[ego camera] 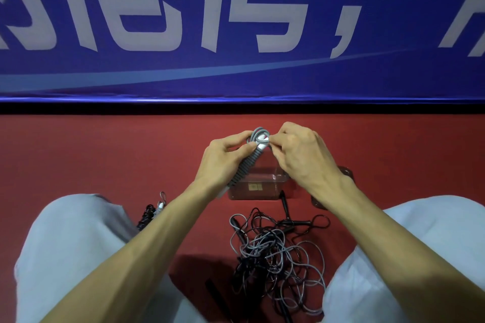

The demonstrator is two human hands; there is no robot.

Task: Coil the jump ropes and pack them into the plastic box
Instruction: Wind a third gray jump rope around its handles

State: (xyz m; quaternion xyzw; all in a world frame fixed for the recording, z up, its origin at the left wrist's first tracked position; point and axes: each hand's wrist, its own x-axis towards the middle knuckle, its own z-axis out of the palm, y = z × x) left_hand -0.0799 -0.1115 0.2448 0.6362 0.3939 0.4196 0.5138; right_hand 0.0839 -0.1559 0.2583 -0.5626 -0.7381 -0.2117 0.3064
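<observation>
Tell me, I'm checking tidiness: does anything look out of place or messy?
Yes: a tangled heap of grey and black ropes lies on the red floor, loops crossing one another, not coiled. The grey rope that the left hand and right hand hold is wound neatly. The plastic box sits upright.

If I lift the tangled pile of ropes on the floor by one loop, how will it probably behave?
The tangled pile would likely sag floppily, since its thin cords lie in loose curves. Grey and black cords cross each other, so several would probably rise together.
</observation>
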